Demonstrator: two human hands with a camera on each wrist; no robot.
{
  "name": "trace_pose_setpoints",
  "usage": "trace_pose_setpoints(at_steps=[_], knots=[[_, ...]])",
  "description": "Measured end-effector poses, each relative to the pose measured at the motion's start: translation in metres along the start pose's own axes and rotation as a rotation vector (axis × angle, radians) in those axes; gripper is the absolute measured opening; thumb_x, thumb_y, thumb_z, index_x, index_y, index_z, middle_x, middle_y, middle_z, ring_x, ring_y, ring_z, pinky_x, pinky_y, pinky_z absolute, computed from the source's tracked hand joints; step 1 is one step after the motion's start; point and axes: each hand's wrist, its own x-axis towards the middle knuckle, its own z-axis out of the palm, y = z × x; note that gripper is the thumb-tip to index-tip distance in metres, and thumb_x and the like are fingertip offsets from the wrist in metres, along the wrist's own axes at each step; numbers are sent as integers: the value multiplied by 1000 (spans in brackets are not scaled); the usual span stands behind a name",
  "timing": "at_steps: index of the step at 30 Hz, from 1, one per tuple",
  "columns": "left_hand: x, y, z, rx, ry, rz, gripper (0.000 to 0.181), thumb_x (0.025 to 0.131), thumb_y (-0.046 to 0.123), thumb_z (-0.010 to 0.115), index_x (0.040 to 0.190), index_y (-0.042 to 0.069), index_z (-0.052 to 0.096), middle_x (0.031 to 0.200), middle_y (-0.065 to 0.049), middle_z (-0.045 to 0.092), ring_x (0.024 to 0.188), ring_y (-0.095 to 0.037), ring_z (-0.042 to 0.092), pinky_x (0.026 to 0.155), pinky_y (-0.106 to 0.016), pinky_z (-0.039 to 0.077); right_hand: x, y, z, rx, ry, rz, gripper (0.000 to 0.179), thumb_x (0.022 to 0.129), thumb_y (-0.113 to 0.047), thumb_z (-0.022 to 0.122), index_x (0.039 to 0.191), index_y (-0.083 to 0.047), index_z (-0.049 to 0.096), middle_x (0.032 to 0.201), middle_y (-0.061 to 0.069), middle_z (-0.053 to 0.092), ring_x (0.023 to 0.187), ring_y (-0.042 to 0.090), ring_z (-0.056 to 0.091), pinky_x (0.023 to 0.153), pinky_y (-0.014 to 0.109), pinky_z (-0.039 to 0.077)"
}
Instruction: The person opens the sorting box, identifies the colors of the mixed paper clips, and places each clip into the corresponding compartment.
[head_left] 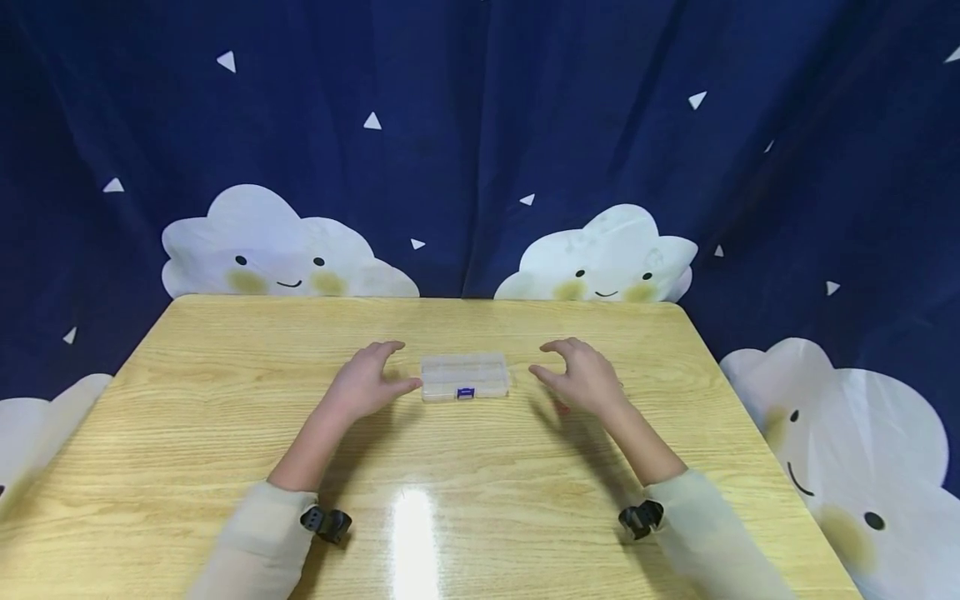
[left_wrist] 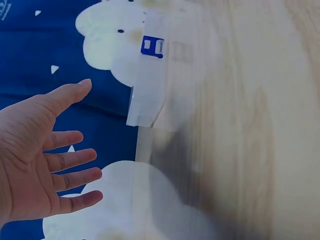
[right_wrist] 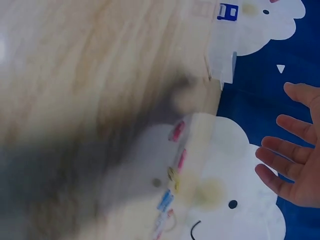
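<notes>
A clear plastic case (head_left: pixel 464 377) with a blue latch (head_left: pixel 466 392) lies on the wooden table in front of me. To its left is my left hand (head_left: pixel 367 382), thumb and fingers spread apart and a small gap between thumb and case. My right hand (head_left: pixel 581 377) hovers on the other side, farther from the case, also spread. Both palms hold nothing. In the left wrist view the case's end (left_wrist: pixel 147 100) is beyond my left thumb (left_wrist: pixel 75 95). The right wrist view has the case (right_wrist: pixel 222 60) at the top, apart from my right fingers (right_wrist: pixel 287 152).
Several small coloured items (right_wrist: pixel 172 177), pink, yellow and blue, lie on the table (head_left: pixel 225 417) near my right hand; their kind is unclear. In the head view that hand mostly hides them. A dark blue curtain (head_left: pixel 450 125) with white clouds hangs behind the table's far edge.
</notes>
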Motion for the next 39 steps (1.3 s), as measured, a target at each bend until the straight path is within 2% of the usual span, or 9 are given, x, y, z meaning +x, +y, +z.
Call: trace_pose_setpoints(at_steps=[2, 6, 9, 13, 18, 28, 39], knots=[[1, 1, 3, -2, -7, 0, 73, 82, 46, 66, 137, 3, 44, 138, -22, 46, 128, -41, 41, 103, -53, 36, 0, 0, 5, 24, -24, 16, 46, 87, -43, 62, 120, -11, 63, 124, 14, 60, 104, 31, 61, 81, 48, 50], [3, 1, 8, -23, -20, -10, 73, 82, 45, 67, 137, 3, 43, 139, -22, 45, 129, -40, 41, 103, -52, 36, -1, -1, 14, 65, -42, 21, 42, 87, -39, 62, 118, -10, 65, 121, 13, 62, 81, 23, 62, 72, 42, 50], [5, 0, 11, -45, -35, -24, 73, 82, 44, 68, 138, 4, 42, 140, -21, 44, 129, -39, 40, 103, -52, 35, -1, -3, 20, 97, -35, 9, 38, 87, -36, 64, 115, -10, 66, 118, 12, 63, 75, 21, 60, 67, 39, 49], [7, -1, 15, -56, -58, -19, 75, 82, 44, 68, 139, 3, 41, 140, -22, 42, 129, -39, 40, 103, -52, 36, -1, -4, 26, 120, -34, -12, 37, 88, -36, 63, 114, -10, 67, 118, 11, 63, 85, 25, 62, 69, 38, 49], [8, 1, 19, -55, -63, -10, 77, 81, 43, 70, 139, 2, 40, 140, -22, 42, 129, -39, 40, 104, -51, 35, -2, -7, 33, 134, -30, -24, 34, 88, -34, 64, 112, -11, 68, 115, 10, 64, 89, 27, 62, 72, 40, 50], [15, 3, 30, -57, -73, -46, 85, 78, 42, 73, 143, 4, 34, 145, -23, 36, 134, -40, 32, 106, -53, 31, -2, -16, 43, 115, 3, -55, 28, 86, -34, 66, 105, -13, 70, 112, 7, 66, 100, 26, 62, 83, 43, 50], [19, 4, 39, -10, -61, -36, 88, 75, 43, 75, 143, 4, 34, 140, -22, 41, 128, -38, 41, 103, -51, 37, -2, -26, 51, 52, 49, -143, 24, 84, -28, 69, 101, -12, 71, 105, 7, 68, 101, 25, 62, 85, 40, 50]])
